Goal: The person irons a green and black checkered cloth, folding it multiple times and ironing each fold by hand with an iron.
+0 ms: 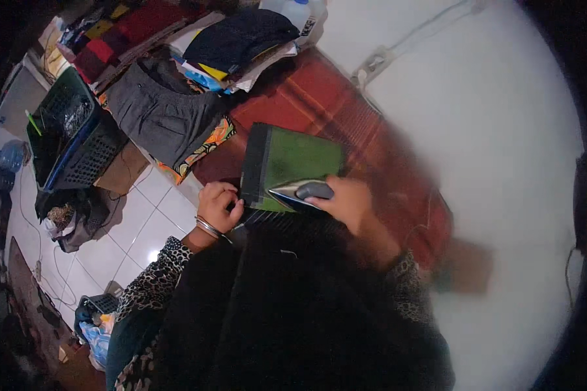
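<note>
A folded green cloth point(303, 156) with a dark border along its left side lies on a red plaid blanket point(319, 85). My right hand point(352, 202) is closed round the grey handle of a clothes iron point(293, 195). The iron's pointed front faces left, and its soleplate rests on the lower part of the cloth. My left hand point(218, 207), with bangles at the wrist, has its fingers curled at the cloth's lower left corner, thumb and fingertips at the dark border. Dark fringe shows below the cloth, partly covered by my black garment.
Grey shorts point(163, 111) lie over patterned orange cloth at the left. Behind stands a folded stack topped by a black garment point(241, 39). A green basket point(78, 130) is farther left. A power strip point(375, 64) with a cable lies on the white floor.
</note>
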`<action>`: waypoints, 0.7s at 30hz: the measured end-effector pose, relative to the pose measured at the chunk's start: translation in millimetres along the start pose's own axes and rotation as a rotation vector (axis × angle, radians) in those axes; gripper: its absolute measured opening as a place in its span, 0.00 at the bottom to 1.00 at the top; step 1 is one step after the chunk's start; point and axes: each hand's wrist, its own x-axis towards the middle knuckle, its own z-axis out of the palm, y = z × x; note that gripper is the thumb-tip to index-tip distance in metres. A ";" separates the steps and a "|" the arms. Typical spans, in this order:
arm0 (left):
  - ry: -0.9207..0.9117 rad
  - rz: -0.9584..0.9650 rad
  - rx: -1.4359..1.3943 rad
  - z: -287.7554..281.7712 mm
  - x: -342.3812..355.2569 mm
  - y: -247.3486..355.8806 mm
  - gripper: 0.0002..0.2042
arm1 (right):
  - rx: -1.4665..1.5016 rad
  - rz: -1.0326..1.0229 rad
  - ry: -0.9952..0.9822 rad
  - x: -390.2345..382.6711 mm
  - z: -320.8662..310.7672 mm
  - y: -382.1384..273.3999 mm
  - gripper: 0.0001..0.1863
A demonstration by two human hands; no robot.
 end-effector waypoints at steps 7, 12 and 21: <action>0.061 -0.034 -0.043 3.8 -6.6 -6.5 0.05 | -0.043 -0.047 0.116 8.5 11.1 -6.2 0.29; 0.091 -0.078 -0.038 2.1 -11.0 -7.2 0.06 | -0.138 -0.185 0.178 63.9 22.6 -30.1 0.30; 0.049 -0.081 -0.031 -2.7 -3.3 -1.0 0.07 | -0.064 0.321 0.074 151.3 4.9 -16.2 0.32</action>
